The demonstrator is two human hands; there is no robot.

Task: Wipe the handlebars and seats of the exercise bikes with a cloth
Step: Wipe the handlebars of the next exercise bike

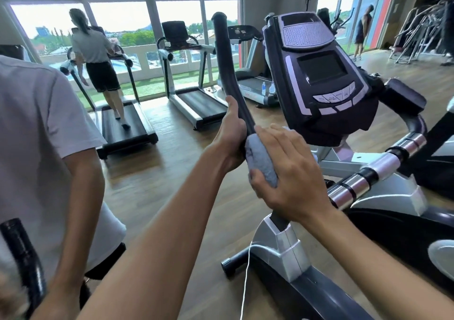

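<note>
Handlebar [227,68] beside console [321,78], treadmills [186,78] and bystander [36,147] beyond.

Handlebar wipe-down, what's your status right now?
Left hand grips the black handlebar. Right hand wraps the grey cloth around it. Person in white close left.

Bright daylight pours through the windows [127,19], blown out white; the floor [159,172] shines with glare, edges bend and blur.

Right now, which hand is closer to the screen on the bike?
Right. The right hand, wrapping the cloth round the handlebar, sits just under the screen; the left hand grips farther left.
</note>
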